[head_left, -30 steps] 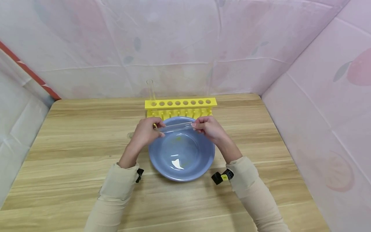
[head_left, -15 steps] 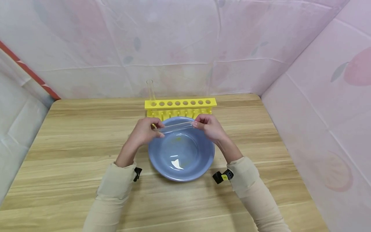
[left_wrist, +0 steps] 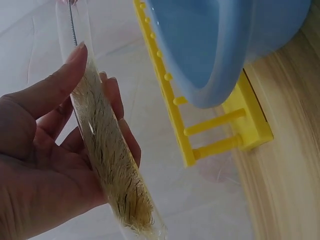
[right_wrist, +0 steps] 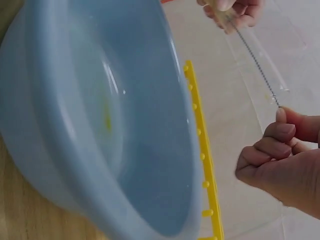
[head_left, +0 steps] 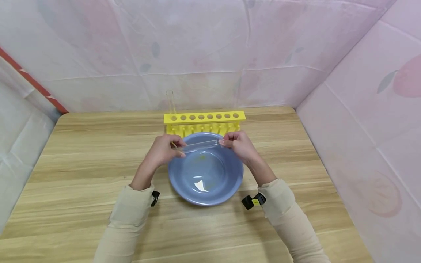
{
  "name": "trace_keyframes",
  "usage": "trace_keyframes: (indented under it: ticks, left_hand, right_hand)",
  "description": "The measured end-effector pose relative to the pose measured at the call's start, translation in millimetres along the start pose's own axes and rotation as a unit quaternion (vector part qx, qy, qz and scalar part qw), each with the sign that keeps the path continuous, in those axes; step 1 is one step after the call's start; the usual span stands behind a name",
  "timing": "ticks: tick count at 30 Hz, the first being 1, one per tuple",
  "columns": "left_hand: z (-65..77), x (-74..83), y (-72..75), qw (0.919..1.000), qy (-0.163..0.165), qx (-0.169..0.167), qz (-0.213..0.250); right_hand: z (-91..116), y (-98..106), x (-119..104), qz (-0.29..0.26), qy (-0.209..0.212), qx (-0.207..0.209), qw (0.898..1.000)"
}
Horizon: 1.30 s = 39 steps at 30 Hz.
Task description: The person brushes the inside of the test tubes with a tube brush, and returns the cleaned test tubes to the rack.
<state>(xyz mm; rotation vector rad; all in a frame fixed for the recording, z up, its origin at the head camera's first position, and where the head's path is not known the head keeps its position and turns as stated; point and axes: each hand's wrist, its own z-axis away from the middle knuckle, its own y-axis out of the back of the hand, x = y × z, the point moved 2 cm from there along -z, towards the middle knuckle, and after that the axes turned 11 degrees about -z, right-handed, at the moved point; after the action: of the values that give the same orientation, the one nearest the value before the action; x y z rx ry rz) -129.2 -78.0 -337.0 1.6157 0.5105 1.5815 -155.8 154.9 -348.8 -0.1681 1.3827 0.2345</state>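
Note:
My left hand (head_left: 164, 149) grips a clear test tube (head_left: 198, 146), held slantwise over the back of a blue basin (head_left: 239, 171). Inside the tube are the pale bristles of a test tube brush (left_wrist: 115, 160), near its closed end, with the thumb and fingers on either side of the glass. The brush's twisted wire (right_wrist: 256, 61) runs out through the tube's mouth. There my right hand (head_left: 241, 147) pinches the wire between thumb and index finger, the other fingers folded in.
Behind the basin stands a yellow test tube rack (head_left: 205, 117) with a row of holes. Another clear test tube (head_left: 171, 104) stands upright in its leftmost hole. Patterned sheeting (head_left: 197, 44) hangs behind the wooden table (head_left: 82, 164). Small yellowish patches (right_wrist: 107, 115) show in the basin's bottom.
Both hands keep their hold and shift only slightly. The left has drifted a little left; the right rose a touch, then came down again, the tube's tilt changing slightly.

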Motion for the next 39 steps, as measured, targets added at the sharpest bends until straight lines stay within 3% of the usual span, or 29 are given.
trace_keyframes:
  ticks: [5,8,11,15,20,30,34,37,39]
  left_hand:
    - [1.0,0.8,-1.5,0.9999,0.002,0.000,-0.012]
    - [1.2,0.3,-2.9,0.9999,0.003,-0.001,-0.013]
    - [1.5,-0.9,-4.0,0.9999,0.006,-0.006,-0.011]
    - [1.6,-2.8,-4.5,0.9999,0.007,-0.010,-0.009]
    - [1.9,-4.5,-4.3,0.9999,-0.009,-0.012,-0.006]
    - [1.8,-11.3,-2.3,0.9989,-0.033,-0.030,0.009]
    - [2.7,-14.2,-0.9,0.9988,-0.031,-0.036,0.009]
    - [3.6,-14.4,-0.1,0.9990,-0.028,-0.034,0.003]
    - [3.8,-14.4,-0.1,0.9992,-0.023,-0.033,-0.002]
  right_hand:
    - [-0.9,0.8,0.8,-0.098,-0.062,-0.016,0.993]
    - [-0.9,1.8,1.6,-0.112,-0.077,-0.018,0.991]
    - [-0.8,2.6,2.4,-0.082,-0.068,-0.010,0.994]
    - [-0.5,4.2,3.5,0.000,-0.028,-0.002,1.000]
    - [0.4,6.0,3.6,0.068,0.026,0.002,0.997]
    - [1.8,10.0,2.4,0.081,0.093,0.001,0.992]
    - [1.9,14.3,3.3,0.081,0.079,0.005,0.994]
    - [1.5,17.9,4.6,0.072,0.035,0.011,0.997]
    - [0.8,19.3,4.9,0.039,0.002,0.008,0.999]
